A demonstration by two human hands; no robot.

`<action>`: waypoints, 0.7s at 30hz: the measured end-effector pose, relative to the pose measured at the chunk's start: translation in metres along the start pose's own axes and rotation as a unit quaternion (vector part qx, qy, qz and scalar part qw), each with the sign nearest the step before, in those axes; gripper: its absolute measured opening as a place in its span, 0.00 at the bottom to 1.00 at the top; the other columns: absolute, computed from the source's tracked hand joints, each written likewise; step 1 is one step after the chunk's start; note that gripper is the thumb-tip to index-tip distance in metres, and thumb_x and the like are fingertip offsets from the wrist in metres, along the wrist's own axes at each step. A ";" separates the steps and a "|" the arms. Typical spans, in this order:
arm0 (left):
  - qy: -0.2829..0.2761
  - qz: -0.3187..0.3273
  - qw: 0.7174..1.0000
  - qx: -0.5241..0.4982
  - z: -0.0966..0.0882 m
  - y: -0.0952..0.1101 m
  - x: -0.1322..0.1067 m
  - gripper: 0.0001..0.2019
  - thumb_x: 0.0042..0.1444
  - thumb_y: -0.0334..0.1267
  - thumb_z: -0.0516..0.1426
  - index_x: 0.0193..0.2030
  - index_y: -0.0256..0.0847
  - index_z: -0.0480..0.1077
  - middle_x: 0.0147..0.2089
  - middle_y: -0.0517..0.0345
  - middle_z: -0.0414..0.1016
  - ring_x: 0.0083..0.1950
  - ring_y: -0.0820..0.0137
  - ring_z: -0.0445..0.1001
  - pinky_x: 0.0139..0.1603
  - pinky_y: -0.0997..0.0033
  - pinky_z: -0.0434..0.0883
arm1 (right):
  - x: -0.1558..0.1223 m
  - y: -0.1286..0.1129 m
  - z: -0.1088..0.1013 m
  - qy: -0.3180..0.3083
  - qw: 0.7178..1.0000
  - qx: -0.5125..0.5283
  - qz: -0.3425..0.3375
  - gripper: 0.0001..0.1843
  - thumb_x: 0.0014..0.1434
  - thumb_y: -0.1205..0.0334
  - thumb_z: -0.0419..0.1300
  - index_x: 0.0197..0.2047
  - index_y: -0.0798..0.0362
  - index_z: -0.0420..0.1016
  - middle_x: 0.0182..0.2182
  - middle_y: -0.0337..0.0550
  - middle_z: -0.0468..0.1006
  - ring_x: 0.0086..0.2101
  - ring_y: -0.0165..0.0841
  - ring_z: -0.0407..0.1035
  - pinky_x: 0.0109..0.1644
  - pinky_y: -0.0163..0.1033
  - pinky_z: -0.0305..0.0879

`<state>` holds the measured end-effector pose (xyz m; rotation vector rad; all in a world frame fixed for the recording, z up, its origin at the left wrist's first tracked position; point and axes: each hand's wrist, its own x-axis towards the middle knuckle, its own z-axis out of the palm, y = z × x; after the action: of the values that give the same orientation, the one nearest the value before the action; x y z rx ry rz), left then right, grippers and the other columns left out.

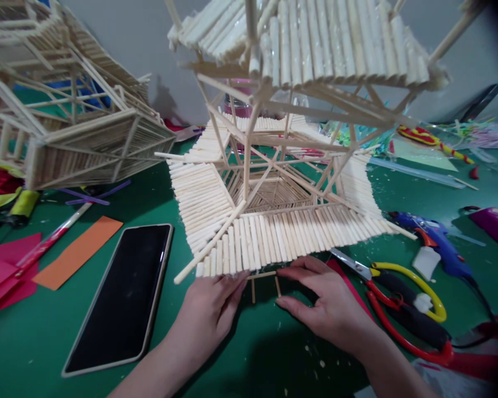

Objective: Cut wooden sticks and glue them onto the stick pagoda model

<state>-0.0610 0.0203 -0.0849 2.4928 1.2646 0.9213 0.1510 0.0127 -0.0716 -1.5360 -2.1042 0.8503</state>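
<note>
A pagoda-like model of pale wooden sticks (261, 237) stands in front of me, its lower roof of glued sticks flaring outward below an upper roof. Under the front edge of that roof is a small stick frame (262, 275), a crossbar with two short legs. My left hand (209, 309) is closed at the crossbar's left end, its fingertips partly hidden by the roof. At the other end, my right hand (326, 301) has its index finger on the crossbar and its thumb by the right leg's foot, gripping the frame between them.
A second stick model (83, 143) stands at left. Near my left arm lie a phone (120, 298) and an orange paper strip (78, 251). Scissors (357, 265), red-handled pliers (415, 326) and a blue glue gun (444, 243) lie at right on the green table (274, 354).
</note>
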 end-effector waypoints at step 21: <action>0.020 0.014 1.000 -0.004 0.002 0.002 -0.002 0.10 0.55 0.28 0.49 0.38 0.34 0.71 0.30 0.51 0.74 0.31 0.68 0.75 0.29 0.71 0.73 | 0.000 0.002 0.005 0.031 0.999 -0.002 -0.020 0.12 0.52 0.62 0.59 0.41 0.49 0.74 0.36 0.42 0.72 0.38 0.32 0.68 0.43 0.37 0.65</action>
<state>-0.0596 0.0173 -0.0862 2.5037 1.2390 0.9864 0.1496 0.0118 -0.0764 -1.4987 -2.0874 0.7752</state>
